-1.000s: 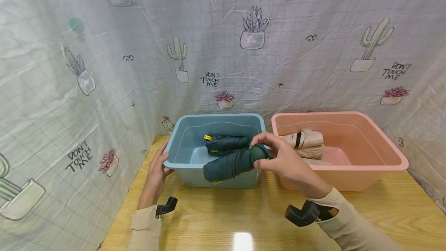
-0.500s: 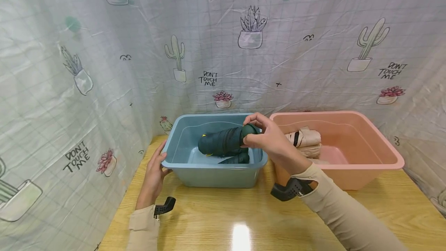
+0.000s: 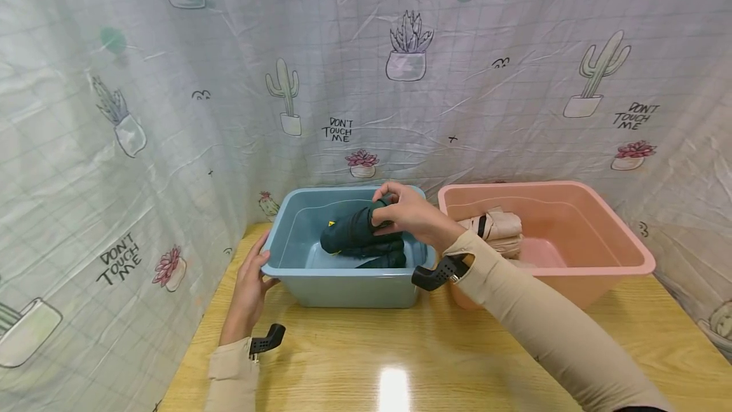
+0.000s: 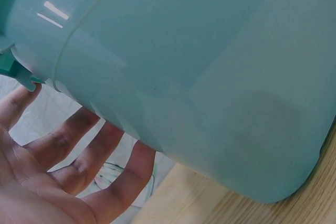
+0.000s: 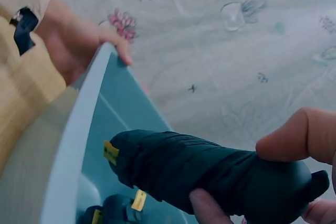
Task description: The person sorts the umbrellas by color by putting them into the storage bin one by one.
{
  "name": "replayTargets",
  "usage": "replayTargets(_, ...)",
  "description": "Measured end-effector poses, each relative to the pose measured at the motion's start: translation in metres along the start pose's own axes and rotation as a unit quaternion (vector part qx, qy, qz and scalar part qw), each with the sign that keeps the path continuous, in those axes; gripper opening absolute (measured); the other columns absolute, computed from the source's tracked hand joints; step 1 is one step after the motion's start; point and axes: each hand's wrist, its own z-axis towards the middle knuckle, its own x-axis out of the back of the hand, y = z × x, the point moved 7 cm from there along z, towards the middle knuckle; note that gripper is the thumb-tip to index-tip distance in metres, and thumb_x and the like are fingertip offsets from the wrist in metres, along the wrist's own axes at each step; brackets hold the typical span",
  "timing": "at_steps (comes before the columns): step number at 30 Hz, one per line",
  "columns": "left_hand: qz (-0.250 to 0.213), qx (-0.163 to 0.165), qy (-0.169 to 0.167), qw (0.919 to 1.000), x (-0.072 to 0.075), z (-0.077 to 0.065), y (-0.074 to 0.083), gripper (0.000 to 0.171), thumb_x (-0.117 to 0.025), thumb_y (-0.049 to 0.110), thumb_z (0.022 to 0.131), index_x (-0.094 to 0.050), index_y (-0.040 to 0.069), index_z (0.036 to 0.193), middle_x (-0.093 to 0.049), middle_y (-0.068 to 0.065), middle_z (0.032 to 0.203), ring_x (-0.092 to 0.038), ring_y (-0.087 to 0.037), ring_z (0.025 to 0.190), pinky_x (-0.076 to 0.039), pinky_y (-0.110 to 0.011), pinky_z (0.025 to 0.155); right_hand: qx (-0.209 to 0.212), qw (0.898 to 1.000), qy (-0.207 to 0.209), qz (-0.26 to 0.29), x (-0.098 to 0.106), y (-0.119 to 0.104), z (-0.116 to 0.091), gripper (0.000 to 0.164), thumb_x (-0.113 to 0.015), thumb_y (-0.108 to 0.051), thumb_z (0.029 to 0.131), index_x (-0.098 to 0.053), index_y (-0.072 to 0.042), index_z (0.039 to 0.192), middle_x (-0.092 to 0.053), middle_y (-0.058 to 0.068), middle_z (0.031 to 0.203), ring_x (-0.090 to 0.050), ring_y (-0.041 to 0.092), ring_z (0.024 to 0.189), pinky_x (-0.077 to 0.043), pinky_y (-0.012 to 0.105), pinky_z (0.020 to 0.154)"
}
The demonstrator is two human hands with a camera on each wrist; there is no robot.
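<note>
A dark green folded umbrella (image 5: 184,171) tilts inside the blue bin (image 3: 354,288), above other dark umbrellas (image 3: 383,253) lying in it. My right hand (image 3: 414,212) pinches it by its rounded handle end, thumb and fingers around it. A yellow tag (image 5: 111,152) shows at its far end. At the bin's left end, my left hand (image 3: 248,291) holds the wall. One digit hooks over the rim in the right wrist view, while fingers (image 4: 131,177) press the outer side in the left wrist view.
To the right stands a pink bin (image 3: 589,281) with beige folded umbrellas (image 3: 500,226) at its left end. Both bins sit on a wooden table (image 3: 337,361). Behind them hangs a curtain (image 3: 492,107) printed with cacti.
My right hand has carried the umbrella from over the blue bin's front edge back and left, down into the bin. My left hand stays at the bin's left end.
</note>
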Motion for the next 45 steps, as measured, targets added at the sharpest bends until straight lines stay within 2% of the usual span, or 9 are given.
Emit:
replayTargets(4, 0.001, 0.001, -0.003, 1.0000, 0.000, 0.000, 0.000, 0.053, -0.040, 0.042, 0.110, -0.031, 0.034, 0.162, -0.034, 0.000, 0.165, -0.046, -0.026, 0.139, -0.046, -0.040, 0.098, -0.019, 1.000, -0.013, -0.017, -0.006, 0.004, 0.014, 0.036, -0.063, 0.005, 0.087, -0.049, -0.001, 0.120, -0.050, 0.013, 0.101, -0.061, 0.025, 0.083, -0.057, 0.053, 0.093)
replayTargets(10, 0.001, 0.005, 0.004, 1.0000, 0.005, -0.002, 0.002, 0.051, -0.040, 0.041, 0.110, -0.032, 0.035, 0.161, -0.033, 0.001, 0.164, -0.048, -0.019, 0.134, -0.049, -0.035, 0.095, -0.040, 0.997, -0.029, -0.052, -0.013, 0.012, 0.034, 0.030, -0.066, 0.004, 0.085, -0.051, -0.005, 0.110, -0.054, 0.012, 0.096, -0.061, 0.025, 0.084, -0.057, 0.053, 0.091)
replayTargets(18, -0.001, -0.001, 0.000, 1.0000, 0.003, 0.002, 0.004, 0.053, -0.040, 0.040, 0.110, -0.032, 0.032, 0.162, -0.033, 0.000, 0.164, -0.046, -0.025, 0.137, -0.049, -0.035, 0.094, -0.054, 0.993, -0.043, -0.098, -0.012, 0.025, 0.048, 0.033, -0.069, 0.003, 0.084, -0.051, -0.001, 0.112, -0.057, 0.012, 0.094, -0.064, 0.025, 0.084, -0.060, 0.048, 0.085)
replayTargets(22, -0.001, 0.000, 0.000, 1.0000, 0.001, 0.002, 0.004, 0.052, -0.040, 0.041, 0.110, -0.033, 0.033, 0.161, -0.033, 0.000, 0.164, -0.047, -0.026, 0.137, -0.049, -0.035, 0.094, -0.066, 0.990, -0.047, -0.115, -0.011, 0.032, 0.054, 0.032, -0.069, 0.002, 0.085, -0.051, 0.000, 0.111, -0.057, 0.012, 0.090, -0.064, 0.024, 0.083, -0.059, 0.051, 0.089)
replayTargets(28, 0.001, 0.005, 0.008, 1.0000, 0.005, -0.001, 0.002, 0.050, -0.040, 0.041, 0.110, -0.034, 0.037, 0.160, -0.033, 0.001, 0.164, -0.048, -0.024, 0.136, -0.051, -0.033, 0.092, -0.083, 0.985, -0.049, -0.143, -0.014, 0.040, 0.062, 0.042, -0.071, 0.003, 0.084, -0.052, 0.005, 0.121, -0.054, 0.012, 0.104, -0.065, 0.024, 0.091, -0.059, 0.046, 0.089)
replayTargets(36, -0.005, 0.009, 0.008, 0.9999, 0.003, -0.003, 0.000, 0.050, -0.040, 0.040, 0.110, -0.033, 0.036, 0.160, -0.033, 0.001, 0.165, -0.048, -0.021, 0.134, -0.046, -0.040, 0.096, -0.119, 0.973, -0.035, -0.195, -0.003, 0.049, 0.062, 0.026, -0.072, 0.003, 0.085, -0.054, -0.002, 0.103, -0.054, 0.011, 0.104, -0.065, 0.025, 0.096, -0.061, 0.043, 0.085)
replayTargets(41, -0.005, 0.005, 0.006, 1.0000, 0.002, -0.001, 0.000, 0.051, -0.039, 0.038, 0.111, -0.032, 0.034, 0.161, -0.033, 0.001, 0.164, -0.047, -0.023, 0.136, -0.047, -0.039, 0.095, -0.115, 0.963, -0.032, -0.241, 0.003, 0.047, 0.058, 0.025, -0.068, 0.001, 0.090, -0.054, -0.002, 0.110, -0.054, 0.013, 0.111, -0.065, 0.027, 0.092, -0.061, 0.043, 0.082)
replayTargets(45, -0.003, 0.004, 0.004, 1.0000, 0.001, -0.001, -0.001, 0.051, -0.039, 0.038, 0.111, -0.032, 0.035, 0.161, -0.032, 0.002, 0.165, -0.047, -0.022, 0.136, -0.045, -0.041, 0.097, -0.100, 0.949, -0.032, -0.297, 0.005, 0.044, 0.054, 0.028, -0.066, -0.001, 0.093, -0.054, 0.000, 0.118, -0.054, 0.017, 0.119, -0.064, 0.027, 0.085, -0.061, 0.044, 0.081)
